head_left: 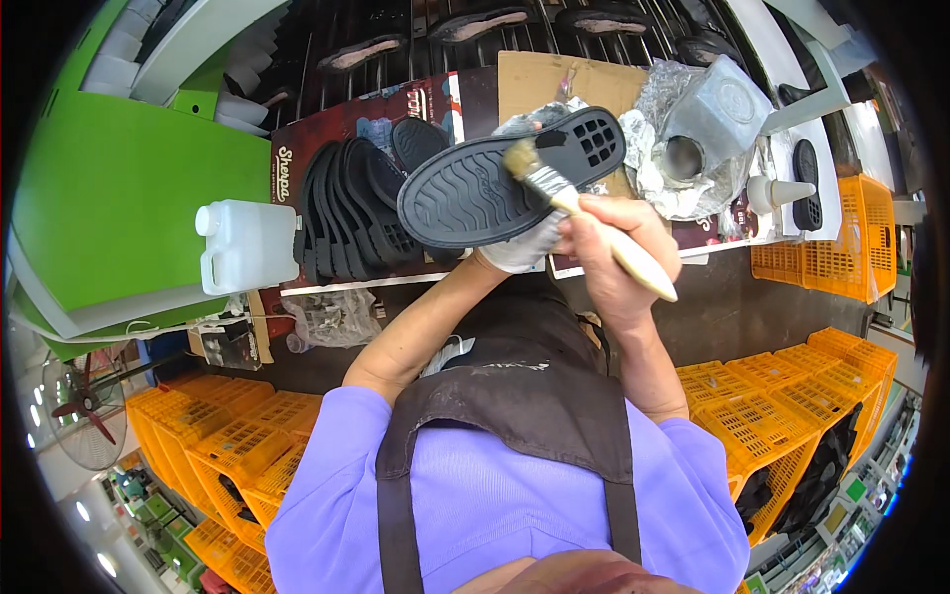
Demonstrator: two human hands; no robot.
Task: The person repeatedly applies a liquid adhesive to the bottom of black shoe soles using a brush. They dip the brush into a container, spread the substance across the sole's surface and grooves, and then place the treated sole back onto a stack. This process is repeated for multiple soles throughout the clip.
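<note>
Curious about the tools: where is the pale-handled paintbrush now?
In the head view, right of centre, the pale-handled paintbrush is in the right hand, its bristles over the ridged black shoe sole.

- A large green panel (139,188) fills the far left.
- A round fan (86,404) shows at left, beside orange crates (237,450).
- More crates (767,416) stand near right.
- White lights (82,511) glow near left.
</note>
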